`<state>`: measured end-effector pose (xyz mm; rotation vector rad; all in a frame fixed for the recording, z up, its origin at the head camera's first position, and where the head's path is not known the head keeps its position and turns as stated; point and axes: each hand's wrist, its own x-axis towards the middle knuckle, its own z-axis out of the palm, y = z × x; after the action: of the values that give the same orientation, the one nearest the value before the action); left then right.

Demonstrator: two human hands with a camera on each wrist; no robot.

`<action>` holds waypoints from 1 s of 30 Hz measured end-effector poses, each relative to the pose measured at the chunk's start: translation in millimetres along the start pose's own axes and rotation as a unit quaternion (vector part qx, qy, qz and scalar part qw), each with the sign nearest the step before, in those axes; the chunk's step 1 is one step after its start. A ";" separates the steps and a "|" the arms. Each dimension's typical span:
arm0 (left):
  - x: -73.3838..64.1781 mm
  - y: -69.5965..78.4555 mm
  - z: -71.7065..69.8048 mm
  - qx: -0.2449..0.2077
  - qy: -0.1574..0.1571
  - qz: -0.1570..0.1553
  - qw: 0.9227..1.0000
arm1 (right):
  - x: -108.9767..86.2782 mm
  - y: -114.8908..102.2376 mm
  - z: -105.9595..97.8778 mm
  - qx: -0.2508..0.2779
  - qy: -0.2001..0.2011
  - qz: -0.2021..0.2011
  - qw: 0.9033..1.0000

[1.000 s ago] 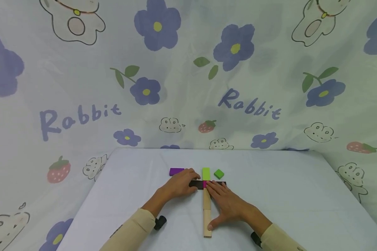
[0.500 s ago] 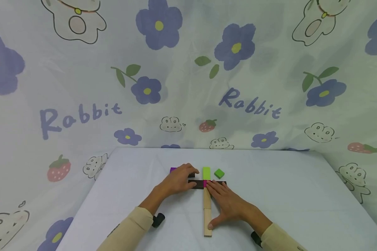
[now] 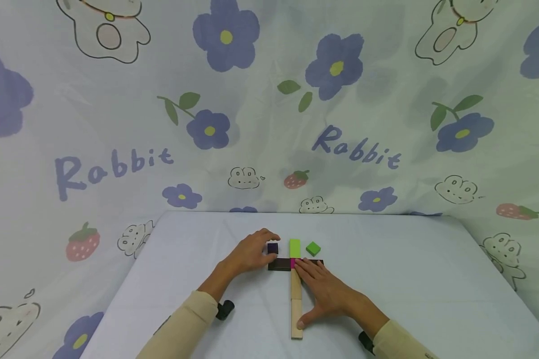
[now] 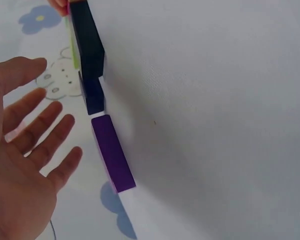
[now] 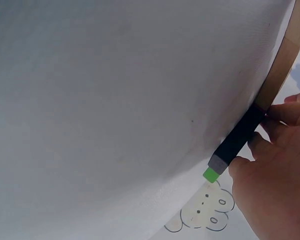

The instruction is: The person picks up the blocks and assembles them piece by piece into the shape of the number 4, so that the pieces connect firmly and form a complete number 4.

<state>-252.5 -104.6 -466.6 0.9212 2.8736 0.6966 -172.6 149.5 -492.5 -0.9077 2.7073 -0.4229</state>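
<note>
Fingers spread, my left hand point(image 3: 250, 252) hovers beside a small dark navy block point(image 3: 272, 248) and touches nothing in the left wrist view. Just below that block lies a black block point(image 3: 278, 265). A purple block point(image 4: 113, 153) shows in the left wrist view; the left hand hides it in the head view. My right hand point(image 3: 330, 291) rests with straight fingers on a small magenta block point(image 3: 293, 263) and the dark block point(image 5: 235, 140) to its right. Its thumb touches the lower of two plain wooden blocks point(image 3: 296, 319), which form a column.
Above the magenta block lies a lime green block point(image 3: 294, 248). A smaller green block point(image 3: 313, 249) sits turned to its right. All the blocks lie on a white-covered table point(image 3: 408, 279), with a printed cloth point(image 3: 269, 124) hanging behind it.
My left hand has let go of the left black block and moved up and left. The navy block has come into view, while the purple block is now hidden. The right hand stays put.
</note>
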 end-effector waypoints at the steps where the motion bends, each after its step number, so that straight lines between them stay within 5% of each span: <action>1: 0.1 -0.8 -0.1 -0.002 0.002 0.000 1.000 | 0.1 0.0 -0.1 0.000 -0.001 0.001 1.000; 10: 2.8 -13.2 4.4 -0.024 0.001 -0.026 0.999 | 0.8 0.0 -0.8 -0.002 -0.005 0.006 1.000; 30: 11.6 -24.8 12.0 -0.003 -0.003 -0.026 1.000 | 0.7 2.0 0.1 -0.006 0.001 -0.004 1.000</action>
<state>-273.4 -111.1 -487.0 0.8433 2.8768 0.6963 -174.2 150.6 -493.4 -0.9223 2.7120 -0.4103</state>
